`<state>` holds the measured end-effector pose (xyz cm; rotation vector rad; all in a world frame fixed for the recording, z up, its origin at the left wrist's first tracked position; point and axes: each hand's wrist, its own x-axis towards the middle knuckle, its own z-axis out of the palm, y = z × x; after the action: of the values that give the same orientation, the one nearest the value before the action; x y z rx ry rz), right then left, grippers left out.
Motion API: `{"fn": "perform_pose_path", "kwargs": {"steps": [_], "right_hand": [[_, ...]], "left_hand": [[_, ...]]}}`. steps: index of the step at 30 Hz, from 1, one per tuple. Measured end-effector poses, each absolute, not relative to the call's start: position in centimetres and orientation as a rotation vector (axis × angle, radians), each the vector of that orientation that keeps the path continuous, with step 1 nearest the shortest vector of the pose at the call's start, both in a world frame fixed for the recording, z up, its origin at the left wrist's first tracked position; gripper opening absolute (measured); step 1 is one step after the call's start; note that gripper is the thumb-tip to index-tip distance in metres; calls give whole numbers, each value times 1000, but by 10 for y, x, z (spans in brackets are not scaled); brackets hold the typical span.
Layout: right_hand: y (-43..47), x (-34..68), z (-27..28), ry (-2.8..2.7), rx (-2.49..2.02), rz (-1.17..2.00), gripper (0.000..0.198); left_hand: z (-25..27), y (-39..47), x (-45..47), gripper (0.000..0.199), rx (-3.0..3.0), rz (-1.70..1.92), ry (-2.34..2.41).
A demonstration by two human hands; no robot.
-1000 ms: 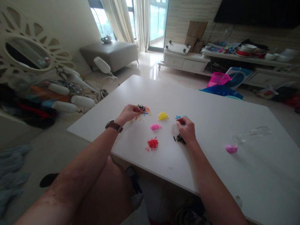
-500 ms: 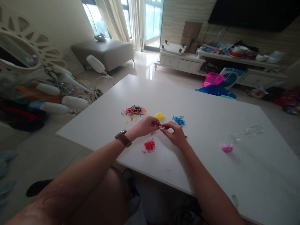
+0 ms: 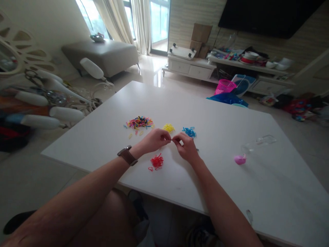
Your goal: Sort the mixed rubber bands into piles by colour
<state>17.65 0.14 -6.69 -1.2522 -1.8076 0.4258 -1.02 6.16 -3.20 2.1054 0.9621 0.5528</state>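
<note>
You're pinching what looks like a thin dark band, too small to identify surely, between the fingertips of your left hand and right hand, both grips narrow, over the white table between the yellow pile and the red pile. You're handling it well if you're gripping lightly, tugging evenly so nothing's snapping loose, and floating both wrists clear of the red pile and the blue pile.

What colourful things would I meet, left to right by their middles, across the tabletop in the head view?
Mixed-colour pile, red pile, yellow pile, blue pile, pink item.
</note>
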Motion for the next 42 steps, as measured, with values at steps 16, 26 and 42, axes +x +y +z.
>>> {"fn": "perform_pose_path", "kwargs": {"steps": [16,26,42], "right_hand": [[5,178,-75,-1747,-1236,393,7],[6,176,-83,-1834,-1201,181,13],[1,180,-77,-1809,-1210,44,15]], "left_hand": [[-21,62,-6,16,2213,551,1060],[-4,53,-7,17,2349,544,1112],[6,35,-6,16,2331,568,1113]]}}
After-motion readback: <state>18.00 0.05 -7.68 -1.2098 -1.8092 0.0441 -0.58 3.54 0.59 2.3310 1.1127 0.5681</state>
